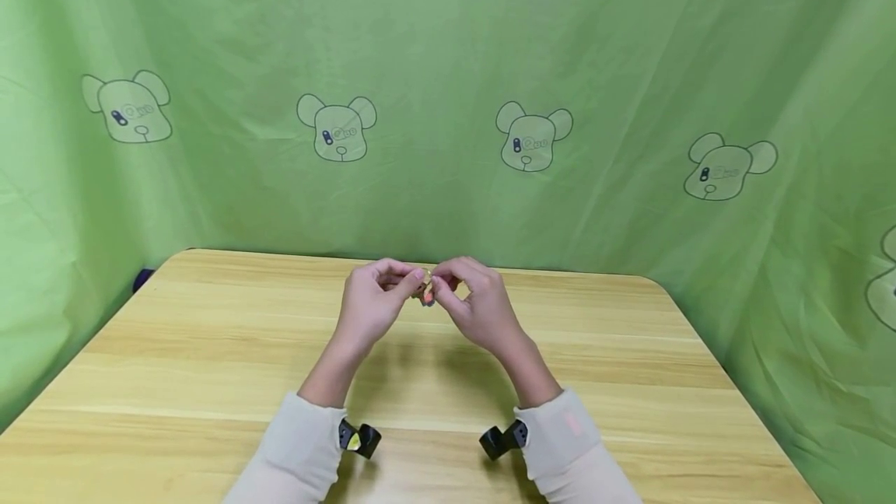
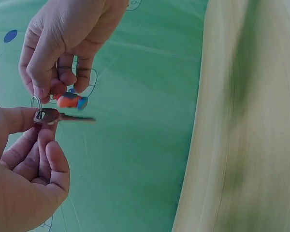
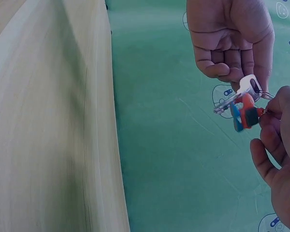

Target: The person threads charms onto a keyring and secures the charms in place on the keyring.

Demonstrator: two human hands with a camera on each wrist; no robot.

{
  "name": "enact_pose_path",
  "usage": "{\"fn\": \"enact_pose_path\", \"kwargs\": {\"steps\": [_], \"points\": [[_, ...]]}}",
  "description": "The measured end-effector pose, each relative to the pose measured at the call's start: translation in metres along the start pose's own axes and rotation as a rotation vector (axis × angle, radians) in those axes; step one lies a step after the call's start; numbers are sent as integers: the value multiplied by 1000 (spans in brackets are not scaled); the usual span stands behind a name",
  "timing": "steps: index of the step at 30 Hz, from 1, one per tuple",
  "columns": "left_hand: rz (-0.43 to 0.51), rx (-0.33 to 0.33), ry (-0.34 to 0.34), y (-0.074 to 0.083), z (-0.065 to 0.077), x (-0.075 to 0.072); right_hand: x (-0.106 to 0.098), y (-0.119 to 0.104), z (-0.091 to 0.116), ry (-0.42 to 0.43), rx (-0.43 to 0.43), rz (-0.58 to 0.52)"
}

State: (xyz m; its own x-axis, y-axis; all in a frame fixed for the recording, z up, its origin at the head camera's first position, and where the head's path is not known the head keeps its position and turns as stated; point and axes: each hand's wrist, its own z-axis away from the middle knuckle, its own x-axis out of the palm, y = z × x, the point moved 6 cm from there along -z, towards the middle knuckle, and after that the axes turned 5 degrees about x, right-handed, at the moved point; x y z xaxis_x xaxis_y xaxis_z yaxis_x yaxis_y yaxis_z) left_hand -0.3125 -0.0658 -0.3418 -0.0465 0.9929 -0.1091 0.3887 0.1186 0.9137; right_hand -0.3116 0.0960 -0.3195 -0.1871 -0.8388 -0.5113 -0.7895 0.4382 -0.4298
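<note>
Above the far part of the table, my left hand [image 1: 369,298] and right hand [image 1: 479,306] meet at their fingertips. Between the left thumb and fingers is pinched the head of a metal key [image 2: 48,116], whose blade points away from the fingers. A thin metal key ring [image 2: 36,103] passes through the key's hole, and the right thumb and forefinger pinch that ring. From the ring, close under the right fingers, hangs a small orange, blue and dark charm [image 3: 250,116]. What exactly the charm depicts is too small to tell.
A light wooden table [image 1: 434,411] with rounded far corners lies below both hands. Behind it and at the sides hangs a green curtain [image 1: 434,201] printed with bear heads. Black wrist cameras are strapped over both pale sleeves [image 1: 301,446].
</note>
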Motion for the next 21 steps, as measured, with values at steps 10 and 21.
{"fn": "enact_pose_path", "kwargs": {"steps": [10,21], "points": [[-3,9,-2,1,0,0,-1,-1,0,3,-4,7],[78,-45,34,-3,-1,0,0,-3,0,6,-22,-14]]}}
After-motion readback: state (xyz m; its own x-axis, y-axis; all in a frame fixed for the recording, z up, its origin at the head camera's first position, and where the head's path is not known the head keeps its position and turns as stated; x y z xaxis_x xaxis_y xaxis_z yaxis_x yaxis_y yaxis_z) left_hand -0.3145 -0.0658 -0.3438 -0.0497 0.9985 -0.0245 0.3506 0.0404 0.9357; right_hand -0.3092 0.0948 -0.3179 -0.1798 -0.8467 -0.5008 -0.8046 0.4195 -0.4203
